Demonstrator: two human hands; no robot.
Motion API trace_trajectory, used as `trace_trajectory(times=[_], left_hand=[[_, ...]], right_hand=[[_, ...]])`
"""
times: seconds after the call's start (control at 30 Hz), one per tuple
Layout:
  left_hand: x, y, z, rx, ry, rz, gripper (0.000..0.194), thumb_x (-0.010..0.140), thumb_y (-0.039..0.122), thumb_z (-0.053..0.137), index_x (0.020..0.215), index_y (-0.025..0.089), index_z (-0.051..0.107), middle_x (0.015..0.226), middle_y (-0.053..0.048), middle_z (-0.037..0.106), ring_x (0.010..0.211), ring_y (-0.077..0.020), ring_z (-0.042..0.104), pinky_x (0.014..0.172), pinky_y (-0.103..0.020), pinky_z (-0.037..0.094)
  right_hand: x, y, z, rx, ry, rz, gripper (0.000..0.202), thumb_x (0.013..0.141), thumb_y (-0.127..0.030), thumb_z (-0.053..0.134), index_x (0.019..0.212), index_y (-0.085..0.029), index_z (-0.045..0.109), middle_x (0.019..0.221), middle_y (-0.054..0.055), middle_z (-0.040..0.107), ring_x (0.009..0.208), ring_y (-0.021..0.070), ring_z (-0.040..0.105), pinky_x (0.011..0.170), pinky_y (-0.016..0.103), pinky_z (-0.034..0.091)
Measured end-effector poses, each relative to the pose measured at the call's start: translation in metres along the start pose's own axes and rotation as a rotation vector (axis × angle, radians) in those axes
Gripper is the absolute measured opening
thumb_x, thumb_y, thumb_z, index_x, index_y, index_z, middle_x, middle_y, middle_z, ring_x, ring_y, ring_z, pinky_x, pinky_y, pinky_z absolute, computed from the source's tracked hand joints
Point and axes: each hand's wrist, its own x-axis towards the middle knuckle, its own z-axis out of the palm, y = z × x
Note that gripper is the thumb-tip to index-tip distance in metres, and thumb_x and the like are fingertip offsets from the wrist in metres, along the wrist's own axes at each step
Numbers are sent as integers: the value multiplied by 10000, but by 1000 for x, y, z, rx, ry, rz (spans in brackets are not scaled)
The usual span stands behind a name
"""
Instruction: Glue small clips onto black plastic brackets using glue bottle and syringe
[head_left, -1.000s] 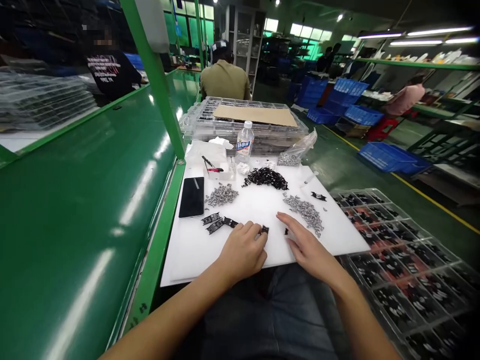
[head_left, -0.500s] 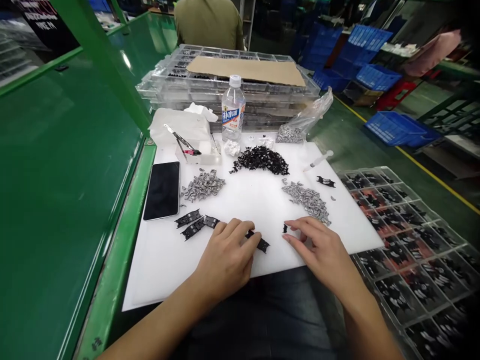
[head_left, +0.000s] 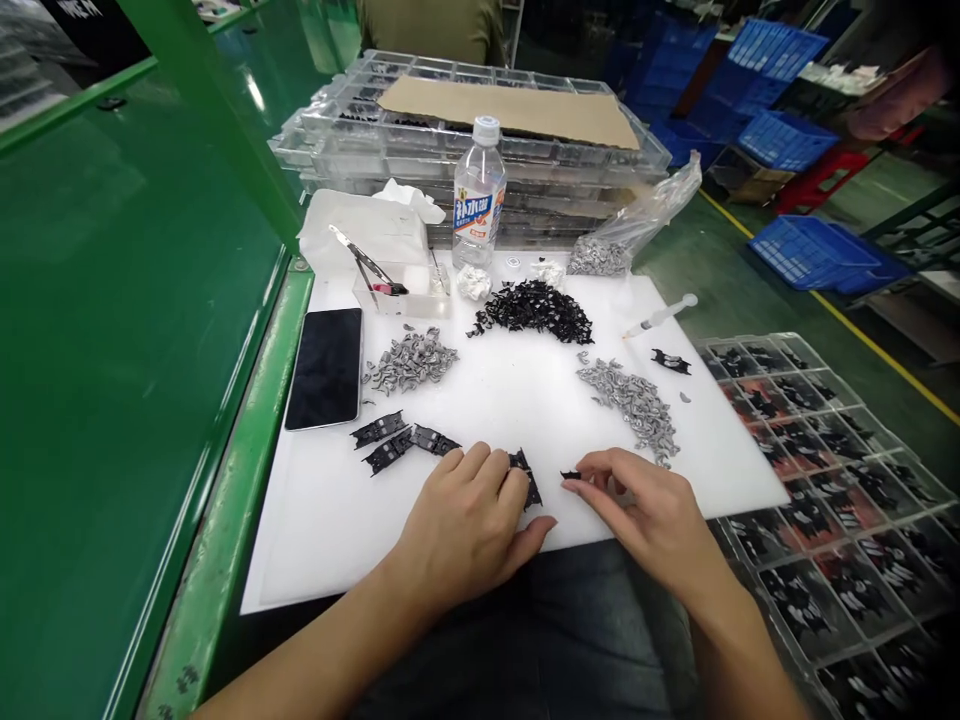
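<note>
My right hand pinches a small black plastic piece between thumb and fingertips, just above the white board. My left hand is closed, its curled fingers against a black plastic frame that partly shows beyond the knuckles; its thumb sticks out to the right. Several similar black frames lie left of that hand. A heap of small black pieces lies farther back, with a pile of grey pieces to the left and another grey pile to the right.
A phone lies at the board's left. Behind are a clear box with tweezers, a bottle, a bag of grey pieces and stacked trays. A syringe and a lone frame lie right.
The frame at my left hand has turned steeper, and the left thumb now stretches out to the right. The small black piece in my right hand has tipped from upright to lying flat.
</note>
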Motion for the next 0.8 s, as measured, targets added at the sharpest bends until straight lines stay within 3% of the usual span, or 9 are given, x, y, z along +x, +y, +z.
trace_trajectory(times=[0.2,0.33,0.43,0.57,0.67,0.8], left_hand=[[1,-1,-2,-15,-35,-38,62,945,209,554,884,204,551,896,-67,560,840,-260,518,710,-446,451],[0,-1,-5,-10,-25,-23,53,886,150,562,872,201,554,895,-79,562,837,-265,516,709,-444,461],[-1,0,-5,-1,-2,-12,56,937,206,558,883,191,569,902,-86,567,847,-278,523,713,-458,468],[-1,0,-1,13,19,-10,225,1044,359,528,949,172,608,945,-96,594,889,-294,543,728,-471,478],[-1,-1,-1,6,19,-10,175,1041,281,520,948,173,621,946,-88,600,889,-280,549,736,-459,477],[-2,-2,-3,-37,15,-5,130,1011,217,527,970,165,639,949,-81,605,882,-265,548,736,-442,478]], right_hand=[[-2,6,7,-104,49,-38,80,1034,-264,624,966,-234,654,917,63,674,881,224,631,814,392,489],[-11,5,-4,-99,3,-46,157,1010,-324,670,895,-226,629,851,51,646,811,209,607,739,368,481],[-15,3,-16,-48,-59,-44,103,1028,-330,641,1044,-229,647,942,56,678,818,188,641,711,326,532],[-3,2,-28,-30,-167,-59,363,1081,-296,526,1440,-285,583,1303,95,680,1034,197,708,862,334,600],[12,6,-30,-48,-262,-117,305,1082,-311,533,1337,-334,699,1283,58,704,1086,213,724,931,363,594],[18,12,-32,-35,-277,-167,227,1056,-307,598,1232,-281,741,1214,49,748,1059,207,742,906,341,598]])
